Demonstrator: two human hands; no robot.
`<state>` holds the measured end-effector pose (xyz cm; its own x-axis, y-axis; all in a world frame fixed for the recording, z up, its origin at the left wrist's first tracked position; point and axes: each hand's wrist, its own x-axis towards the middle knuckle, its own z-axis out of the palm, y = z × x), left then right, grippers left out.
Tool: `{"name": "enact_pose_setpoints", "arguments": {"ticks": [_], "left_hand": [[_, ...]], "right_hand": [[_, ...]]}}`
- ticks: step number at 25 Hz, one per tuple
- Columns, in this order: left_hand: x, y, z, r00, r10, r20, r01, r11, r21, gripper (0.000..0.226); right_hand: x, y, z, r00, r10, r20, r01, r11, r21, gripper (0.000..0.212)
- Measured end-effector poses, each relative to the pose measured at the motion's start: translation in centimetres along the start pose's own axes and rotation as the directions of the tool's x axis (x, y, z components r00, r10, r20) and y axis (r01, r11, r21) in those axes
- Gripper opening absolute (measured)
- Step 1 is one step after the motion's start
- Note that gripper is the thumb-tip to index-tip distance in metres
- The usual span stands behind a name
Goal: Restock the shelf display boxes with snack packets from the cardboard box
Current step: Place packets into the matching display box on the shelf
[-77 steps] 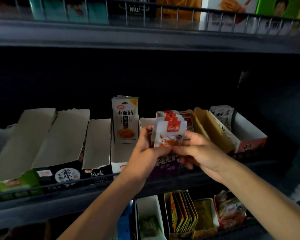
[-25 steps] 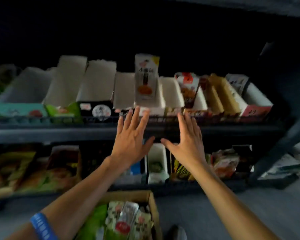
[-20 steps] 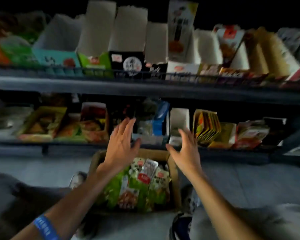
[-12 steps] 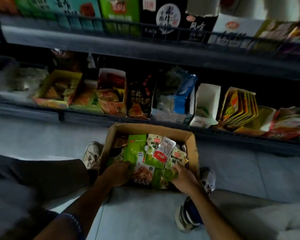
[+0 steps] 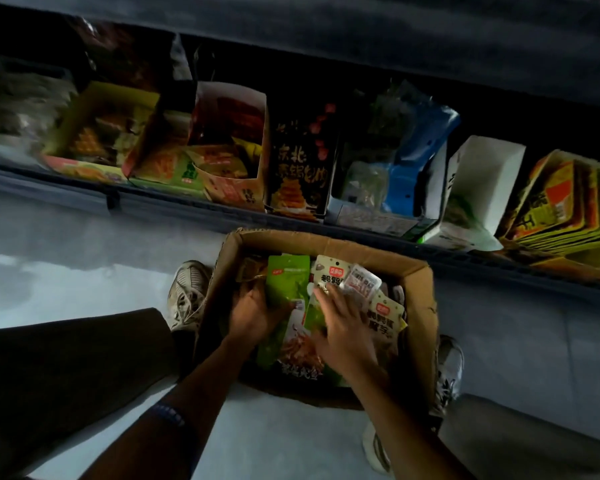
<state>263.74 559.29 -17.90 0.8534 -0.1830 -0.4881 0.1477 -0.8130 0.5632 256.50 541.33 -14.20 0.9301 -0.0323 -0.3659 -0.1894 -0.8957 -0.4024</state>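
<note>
Both hands are inside the cardboard box on the floor — the left hand grips the edge of a green packet, and the right hand lies on the snack packets, fingers straight and slightly apart. The display boxes stand on the shelf behind.

Dim light, pale grey floor, dark metal shelving — low, shadowed
</note>
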Motion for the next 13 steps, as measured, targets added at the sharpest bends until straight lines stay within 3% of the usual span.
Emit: {"name": "enact_pose_setpoints", "arguments": {"ticks": [2, 4, 6, 8, 10, 11, 13], "left_hand": [[-0.4, 1.1, 0.5, 0.995, -0.007, -0.098, 0.005, 1.000, -0.017, 0.092], [-0.9, 1.8, 0.7, 0.988, 0.059, -0.142, -0.072, 0.994, -0.086, 0.075], [-1.8, 2.8, 0.4, 0.983, 0.117, -0.145, -0.146, 0.967, -0.210, 0.053], [-2.0, 3.5, 0.0, 0.992, 0.074, -0.102, -0.111, 0.893, -0.436, 0.042], [-1.9, 4.0, -0.7, 0.999, -0.026, -0.025, 0.004, 0.761, -0.649, 0.046], [-1.9, 4.4, -1.1, 0.999, -0.047, 0.013, 0.042, 0.692, -0.721, 0.046], [-2.0, 5.3, -1.9, 0.996, 0.018, 0.085, 0.060, 0.551, -0.832, 0.037]], "right_hand": [[0.3, -0.5, 1.0, 0.996, 0.068, 0.061, -0.059, 0.987, -0.147, 0.067], [-0.1, -0.7, 1.3, 0.988, 0.145, -0.048, -0.153, 0.951, -0.267, 0.059], [-0.4, -0.8, 1.2, 0.970, 0.223, -0.093, -0.239, 0.938, -0.253, 0.049], [-0.5, -0.8, 1.2, 0.953, 0.239, -0.185, -0.258, 0.962, -0.085, 0.034], [-0.6, -1.0, 0.3, 0.912, 0.276, -0.302, -0.198, 0.943, 0.266, 0.019], [-0.6, -1.4, -0.8, 0.910, 0.328, -0.254, -0.172, 0.855, 0.489, 0.021], [-0.2, -2.4, -3.5, 0.933, 0.355, 0.068, -0.246, 0.485, 0.839, 0.041]]}}
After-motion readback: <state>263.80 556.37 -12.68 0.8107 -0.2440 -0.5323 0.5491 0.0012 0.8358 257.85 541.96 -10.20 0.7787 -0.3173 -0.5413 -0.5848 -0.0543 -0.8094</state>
